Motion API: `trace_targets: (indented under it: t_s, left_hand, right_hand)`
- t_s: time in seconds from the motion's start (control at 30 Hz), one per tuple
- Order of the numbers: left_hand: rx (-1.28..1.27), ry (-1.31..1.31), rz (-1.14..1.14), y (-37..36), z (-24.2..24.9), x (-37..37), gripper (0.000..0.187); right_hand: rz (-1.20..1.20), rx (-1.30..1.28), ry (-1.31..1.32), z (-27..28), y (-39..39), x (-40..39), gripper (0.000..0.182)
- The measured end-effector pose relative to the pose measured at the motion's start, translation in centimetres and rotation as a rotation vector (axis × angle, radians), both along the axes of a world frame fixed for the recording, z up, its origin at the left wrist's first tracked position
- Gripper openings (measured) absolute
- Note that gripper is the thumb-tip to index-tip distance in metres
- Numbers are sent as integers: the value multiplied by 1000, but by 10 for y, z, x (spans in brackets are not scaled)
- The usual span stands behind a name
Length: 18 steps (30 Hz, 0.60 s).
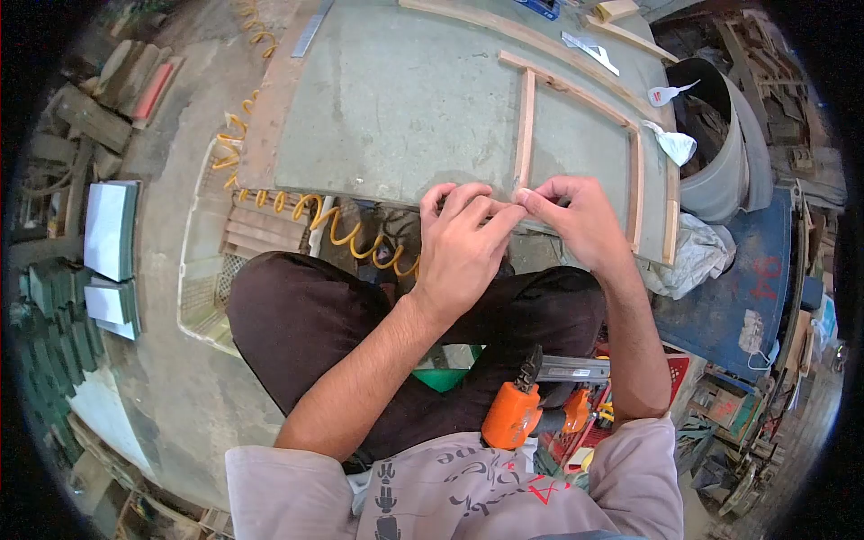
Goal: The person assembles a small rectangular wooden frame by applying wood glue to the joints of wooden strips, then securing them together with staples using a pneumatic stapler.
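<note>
My left hand (463, 243) is at the near edge of the grey work surface (387, 108), its fingers bent and pressed together. Beside it my right hand (576, 216) pinches at the same spot, thumb and fingertips meeting those of the left. Whatever lies between the fingertips is too small or hidden to name. Just beyond the fingers ends a strip of the thin wooden frame (525, 126), which lies flat on the surface. The frame's far side runs to the right, and another strip (636, 189) comes back toward the near edge right of my right hand.
An orange nail gun (511, 414) rests by my lap. A yellow coiled hose (337, 236) hangs along the surface's near edge. A glue bottle (663, 94), a metal square (589, 52) and a long wooden strip (540, 40) lie farther back. At left stands a plastic crate (193, 279).
</note>
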<state>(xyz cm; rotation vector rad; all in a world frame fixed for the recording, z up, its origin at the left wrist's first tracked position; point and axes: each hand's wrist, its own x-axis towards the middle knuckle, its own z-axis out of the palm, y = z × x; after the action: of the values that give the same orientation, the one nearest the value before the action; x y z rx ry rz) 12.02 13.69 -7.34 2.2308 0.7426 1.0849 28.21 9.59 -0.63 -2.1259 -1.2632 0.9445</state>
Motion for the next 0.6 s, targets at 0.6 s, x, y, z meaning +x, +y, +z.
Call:
trace_targets:
  t_s: [0.6]
  left_hand:
    - [169, 160, -72, 7, 7, -4, 17]
  right_hand:
    - [-72, 349, 11, 7, -26, 2, 22]
